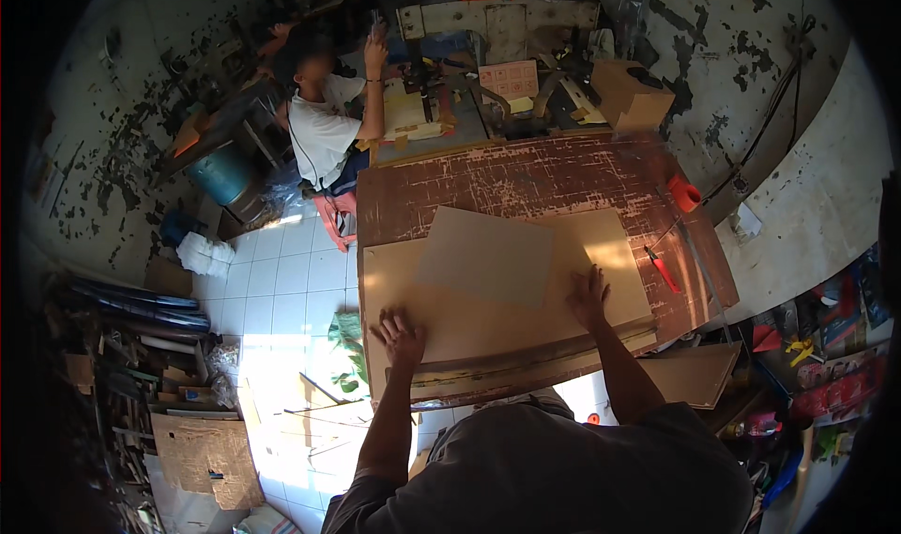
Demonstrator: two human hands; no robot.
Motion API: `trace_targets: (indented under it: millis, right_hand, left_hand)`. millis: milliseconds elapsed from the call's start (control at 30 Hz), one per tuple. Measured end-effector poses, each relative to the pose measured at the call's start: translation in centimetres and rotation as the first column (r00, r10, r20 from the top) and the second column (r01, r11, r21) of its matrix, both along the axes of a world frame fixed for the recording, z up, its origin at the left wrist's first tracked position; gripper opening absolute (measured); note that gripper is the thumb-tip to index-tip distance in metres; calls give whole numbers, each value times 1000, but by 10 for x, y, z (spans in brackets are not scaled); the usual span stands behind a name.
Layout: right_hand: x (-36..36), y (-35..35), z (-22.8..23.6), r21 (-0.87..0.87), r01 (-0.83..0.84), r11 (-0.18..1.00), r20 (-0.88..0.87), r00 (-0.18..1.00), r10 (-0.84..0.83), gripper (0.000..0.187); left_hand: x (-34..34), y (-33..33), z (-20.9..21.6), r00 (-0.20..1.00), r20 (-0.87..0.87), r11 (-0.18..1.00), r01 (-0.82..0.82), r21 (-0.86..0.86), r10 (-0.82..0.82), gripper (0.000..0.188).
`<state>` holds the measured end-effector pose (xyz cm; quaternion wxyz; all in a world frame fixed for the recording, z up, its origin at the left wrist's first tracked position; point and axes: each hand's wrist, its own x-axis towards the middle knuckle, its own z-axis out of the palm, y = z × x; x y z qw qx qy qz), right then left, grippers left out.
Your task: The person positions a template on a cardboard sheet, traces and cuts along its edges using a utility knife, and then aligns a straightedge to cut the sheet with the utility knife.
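A large tan board (469,332) lies flat on the worn red-brown table. On top of it rests a smaller greyish sheet (486,255), set at an angle. My left hand (401,337) lies on the board's left part, fingers spread. Toward its right side my right hand (588,299) also rests on the board, fingers apart, just beside the sheet's right edge. Neither hand holds anything. Along the near edge runs a long dark straight strip (526,354). To the right of the board lies a red-handled cutter (663,269).
An orange round object (683,193) stands at the table's right edge. Beyond the table are a cardboard box (631,96) and a cluttered bench. A person in a white shirt (324,130) sits on a red stool (336,220). Scrap boards (208,454) lean at the lower left.
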<state>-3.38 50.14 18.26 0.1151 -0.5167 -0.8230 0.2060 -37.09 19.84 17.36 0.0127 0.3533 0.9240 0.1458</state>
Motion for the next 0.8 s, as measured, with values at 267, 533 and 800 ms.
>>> trace_targets:
  millis: [267,533,800]
  right_hand:
    - [0,-3,1,-4,-10,1000,19,1000,10,75]
    - [4,3,-11,19,-12,1000,-7,1000,13,76]
    - [1,-1,-4,31,-13,999,11,1000,12,80]
  left_hand:
    - [-1,-1,-1,1000,5,999,2,-49,-1,80]
    - [0,0,0,1000,6,1000,6,11,-6,79]
    - [-1,1,-1,1000,16,1000,-6,-8,6,79]
